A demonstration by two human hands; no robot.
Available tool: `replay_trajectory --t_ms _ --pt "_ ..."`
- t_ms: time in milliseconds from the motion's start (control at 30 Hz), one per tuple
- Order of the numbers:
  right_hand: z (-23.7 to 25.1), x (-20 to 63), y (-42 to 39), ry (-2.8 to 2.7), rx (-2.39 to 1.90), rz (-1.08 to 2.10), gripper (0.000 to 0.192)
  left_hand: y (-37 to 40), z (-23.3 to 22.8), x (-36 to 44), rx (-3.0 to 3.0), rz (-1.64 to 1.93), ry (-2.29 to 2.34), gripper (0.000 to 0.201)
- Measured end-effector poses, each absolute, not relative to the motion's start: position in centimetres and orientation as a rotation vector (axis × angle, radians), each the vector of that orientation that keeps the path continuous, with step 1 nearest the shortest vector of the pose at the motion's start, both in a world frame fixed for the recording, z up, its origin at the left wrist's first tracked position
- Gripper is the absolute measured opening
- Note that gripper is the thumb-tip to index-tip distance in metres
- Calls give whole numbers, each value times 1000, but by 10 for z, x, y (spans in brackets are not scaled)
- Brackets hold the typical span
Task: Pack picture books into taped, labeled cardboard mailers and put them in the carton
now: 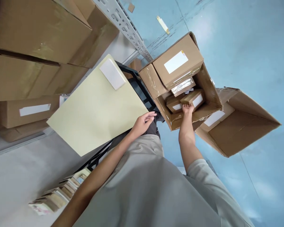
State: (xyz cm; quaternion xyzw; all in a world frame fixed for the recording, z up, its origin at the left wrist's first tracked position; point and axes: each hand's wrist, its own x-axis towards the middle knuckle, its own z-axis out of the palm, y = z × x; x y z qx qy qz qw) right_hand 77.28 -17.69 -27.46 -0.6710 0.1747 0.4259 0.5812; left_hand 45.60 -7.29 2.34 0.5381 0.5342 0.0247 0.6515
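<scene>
Matt cardboard carton point(190, 96), glossy tape point(182, 86)

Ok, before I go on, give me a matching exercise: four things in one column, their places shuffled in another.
1. Right hand
2. Left hand
3. White block
4. Strip

A. On the blue floor
B. At a small box inside the carton
C. On the cream tabletop, near its far corner
D. By the shirt hem

Pairs: 1-B, 2-D, 3-C, 4-A

Boxes point(188, 96) are brown; tabletop point(97, 107) pale yellow; floor point(251, 47) blue.
</scene>
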Motion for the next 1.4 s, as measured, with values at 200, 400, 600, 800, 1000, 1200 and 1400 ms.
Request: replay_trajectory --t_ms 200,400,600,800,1000,1200,1400 --pt "-216 881 -201 381 -1614 706 67 -82 57 484 1200 38 1119 55" --pt "-121 861 -213 272 -1706 816 62 -89 98 490 1194 163 1017 56" --pt "-28 803 -186 102 -1766 940 63 -91 128 451 1139 451 1031 66" --pt "50 732 -109 -342 -1692 1113 67 -110 146 373 1002 831 1073 72" --pt "123 566 -43 -952 -1421 1356 67 -151 157 250 823 1245 1207 70" --pt "176 346 -55 -1347 -1121 1658 65 -220 169 107 624 1628 1482 50" --pt "191 172 -123 -1626 -826 1984 61 -318 167 3 378 1940 1710 45"
